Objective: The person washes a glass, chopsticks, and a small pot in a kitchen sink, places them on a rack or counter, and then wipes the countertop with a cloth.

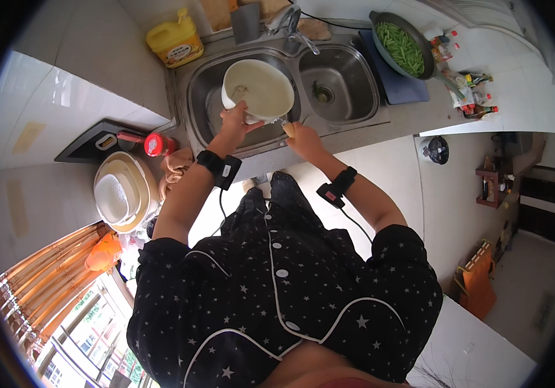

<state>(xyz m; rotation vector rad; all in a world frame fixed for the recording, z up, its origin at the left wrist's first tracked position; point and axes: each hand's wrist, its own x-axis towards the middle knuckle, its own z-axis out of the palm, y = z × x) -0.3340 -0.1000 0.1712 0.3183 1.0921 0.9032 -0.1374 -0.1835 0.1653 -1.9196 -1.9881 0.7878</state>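
A white bowl (268, 89) is tilted over the large left basin (204, 104) of a stainless steel double sink. My left hand (238, 120) grips its near side, thumb at the rim and fingers spread below. Some small pale bits lie inside the bowl. In my right hand (302, 139), beside the bowl's lower right edge, is a small tan object (288, 129); its kind is hard to make out. Something shiny, perhaps water, shows between it and the bowl. The chrome faucet (289, 26) stands behind, its spout toward the small right basin (350, 92), where green scraps sit at the drain.
A yellow detergent jug (176, 43) stands back left, near a cleaver (246, 23). To the right, a pan of green beans (399, 48) rests on a dark board (398, 87), with several condiment bottles (476, 97) beyond. A red-lidded jar (156, 144) and stacked basins (124, 191) are left.
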